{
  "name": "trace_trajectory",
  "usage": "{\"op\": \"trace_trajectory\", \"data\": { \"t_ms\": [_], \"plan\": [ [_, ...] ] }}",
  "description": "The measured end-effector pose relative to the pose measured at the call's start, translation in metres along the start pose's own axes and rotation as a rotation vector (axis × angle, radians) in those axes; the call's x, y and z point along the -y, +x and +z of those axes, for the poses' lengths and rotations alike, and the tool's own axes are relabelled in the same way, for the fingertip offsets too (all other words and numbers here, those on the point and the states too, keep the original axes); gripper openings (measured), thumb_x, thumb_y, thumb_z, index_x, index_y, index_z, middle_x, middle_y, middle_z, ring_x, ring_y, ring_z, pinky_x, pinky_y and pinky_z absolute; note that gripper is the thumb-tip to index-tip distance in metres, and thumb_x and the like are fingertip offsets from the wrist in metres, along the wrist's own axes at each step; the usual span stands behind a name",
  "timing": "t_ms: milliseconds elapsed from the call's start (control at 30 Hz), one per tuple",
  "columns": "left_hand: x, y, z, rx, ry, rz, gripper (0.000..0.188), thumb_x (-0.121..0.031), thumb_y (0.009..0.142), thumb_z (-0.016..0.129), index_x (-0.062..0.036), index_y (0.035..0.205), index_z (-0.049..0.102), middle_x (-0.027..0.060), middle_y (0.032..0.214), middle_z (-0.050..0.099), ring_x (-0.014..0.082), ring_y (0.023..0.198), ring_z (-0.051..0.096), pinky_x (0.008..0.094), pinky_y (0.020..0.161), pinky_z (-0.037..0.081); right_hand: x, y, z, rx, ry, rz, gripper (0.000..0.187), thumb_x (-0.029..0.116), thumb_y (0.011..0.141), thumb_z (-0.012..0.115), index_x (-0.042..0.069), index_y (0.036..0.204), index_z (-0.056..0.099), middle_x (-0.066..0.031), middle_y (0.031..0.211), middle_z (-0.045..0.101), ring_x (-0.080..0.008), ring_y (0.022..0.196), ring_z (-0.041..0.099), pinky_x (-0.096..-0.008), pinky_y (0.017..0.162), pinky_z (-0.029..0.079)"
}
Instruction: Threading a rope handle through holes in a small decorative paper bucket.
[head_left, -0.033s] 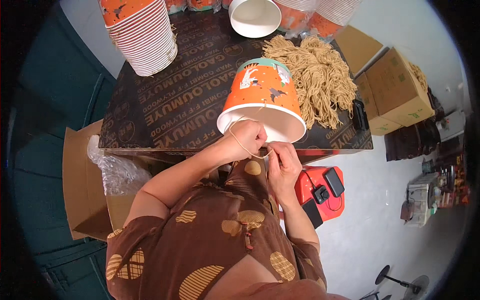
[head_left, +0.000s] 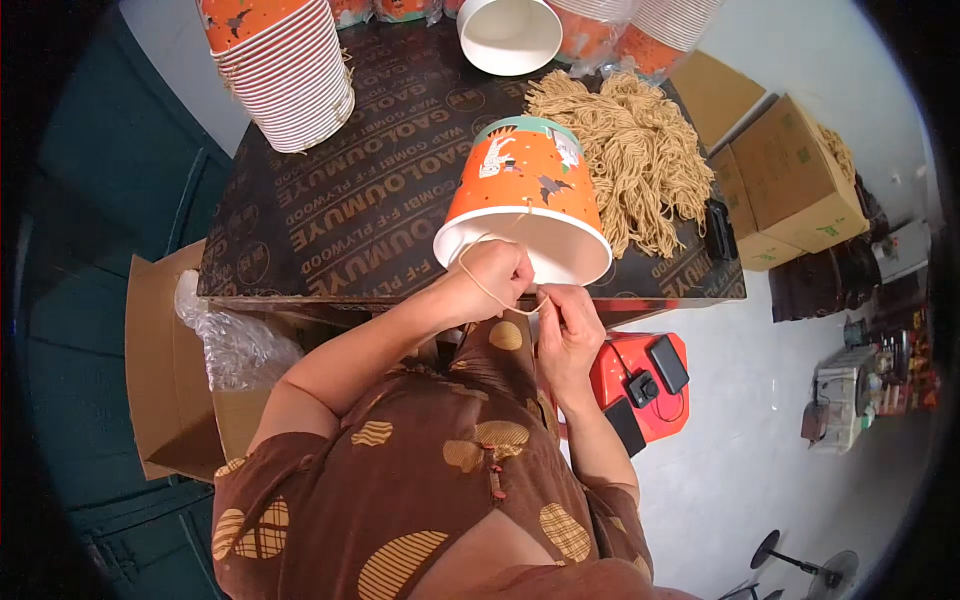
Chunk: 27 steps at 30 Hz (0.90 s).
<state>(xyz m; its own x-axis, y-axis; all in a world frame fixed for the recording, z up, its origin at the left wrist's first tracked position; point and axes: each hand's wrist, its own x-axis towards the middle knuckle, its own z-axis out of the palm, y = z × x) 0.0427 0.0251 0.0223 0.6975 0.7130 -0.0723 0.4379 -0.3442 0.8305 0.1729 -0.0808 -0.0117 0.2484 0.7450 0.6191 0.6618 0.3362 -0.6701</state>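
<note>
An orange paper bucket (head_left: 510,180) with printed figures and a green base band lies on its side at the table's front edge, its white mouth turned toward me. A thin tan cord (head_left: 487,291) loops over the back of my left hand (head_left: 488,277), which is closed in a fist at the mouth of the bucket. A bit of cord also shows at the bucket's rim. Just to the right, my right hand (head_left: 568,318) is closed, thumb and fingers pinching the cord. What lies inside my left fist is hidden.
A heap of tan cords (head_left: 640,160) lies right of the bucket on the dark plywood table (head_left: 350,200). Nested buckets (head_left: 285,85) stand back left, and another bucket (head_left: 510,40) at the back. Cardboard boxes (head_left: 790,185) are at right; a red stool (head_left: 650,400) holds black devices.
</note>
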Motion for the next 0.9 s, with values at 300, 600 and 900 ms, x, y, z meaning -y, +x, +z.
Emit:
{"op": "trace_trajectory", "data": {
  "t_ms": [300,600,900],
  "plan": [
    [-0.007,-0.006,-0.002,-0.004,0.078,0.054,0.013,-0.012,0.086,0.067,0.0011,0.083,0.064,0.0128,0.072,0.066,0.0207,0.061,0.065,0.0354,0.057,0.052,0.002,0.003,0.004,-0.066,0.106,0.178,0.008,-0.002,0.087,0.064,-0.001,0.093,0.067,-0.0141,0.080,0.066,-0.0229,0.069,0.065,-0.0305,0.064,0.051],
    [-0.002,-0.008,-0.001,-0.099,0.186,0.167,0.019,-0.018,0.082,0.068,0.0006,0.085,0.066,0.0208,0.082,0.067,0.0366,0.079,0.066,0.0434,0.070,0.050,0.009,0.013,0.001,0.016,0.042,-0.174,0.018,-0.009,0.081,0.063,-0.001,0.097,0.065,-0.0152,0.086,0.064,-0.0309,0.074,0.065,-0.0358,0.066,0.052],
    [-0.002,-0.010,-0.009,0.093,-0.220,-0.051,0.011,-0.008,0.090,0.061,0.0020,0.085,0.058,0.0088,0.064,0.063,0.0146,0.053,0.063,0.0295,0.045,0.048,0.006,-0.002,0.001,0.091,-0.216,-0.038,0.025,-0.002,0.086,0.061,0.001,0.111,0.058,-0.0171,0.074,0.063,-0.0339,0.061,0.064,-0.0415,0.054,0.051]
  ]
}}
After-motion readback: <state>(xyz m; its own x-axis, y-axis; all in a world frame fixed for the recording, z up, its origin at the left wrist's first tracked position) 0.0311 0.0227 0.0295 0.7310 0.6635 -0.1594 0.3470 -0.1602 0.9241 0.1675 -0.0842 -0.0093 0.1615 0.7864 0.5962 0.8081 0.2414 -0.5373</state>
